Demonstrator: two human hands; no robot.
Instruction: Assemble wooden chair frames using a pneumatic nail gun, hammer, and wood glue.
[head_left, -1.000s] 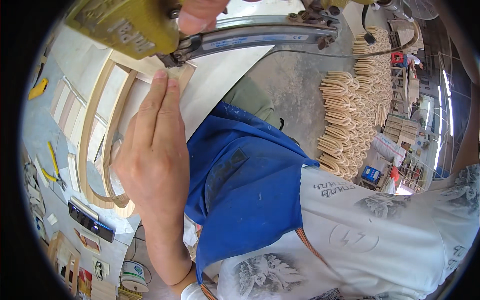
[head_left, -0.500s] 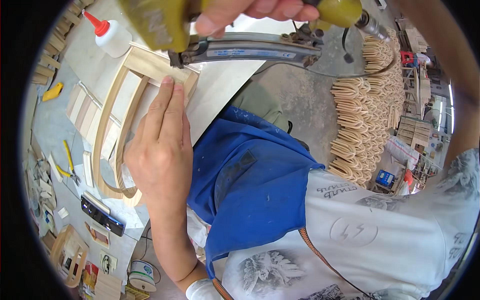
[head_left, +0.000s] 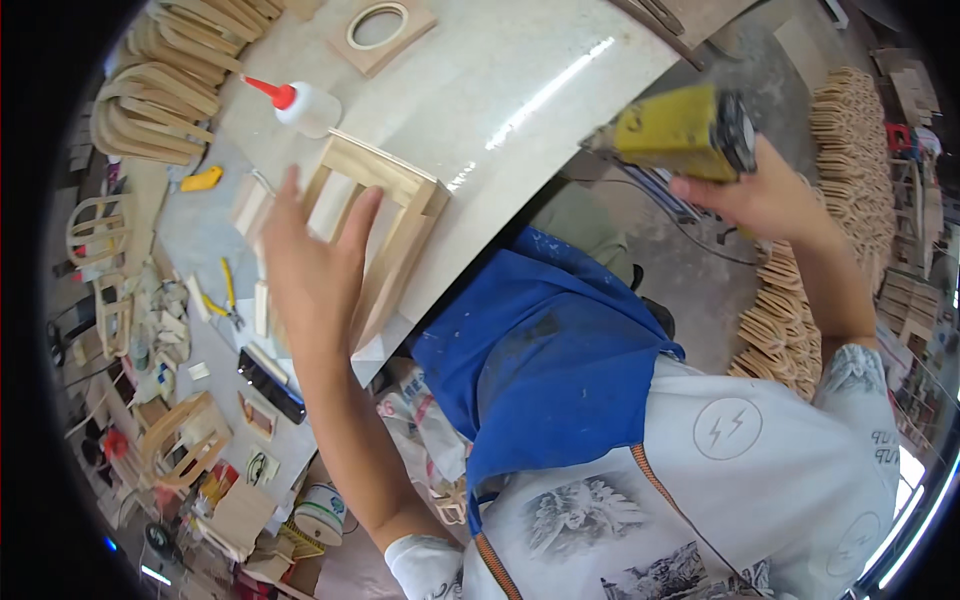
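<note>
leftmost, curved wooden pieces (head_left: pixel 150 95) are stacked at the bench's far edge, beside a white glue bottle with a red nozzle (head_left: pixel 300 105). next, the left hand (head_left: pixel 315 265) hovers over the small wooden frame (head_left: pixel 385 225) lying on the pale bench (head_left: pixel 520 70), fingers spread, gripping nothing. over on the right, off the bench, the right hand (head_left: pixel 765 200) is clamped around a yellow power tool (head_left: pixel 685 130).

Head-worn fisheye, close, looking down
</note>
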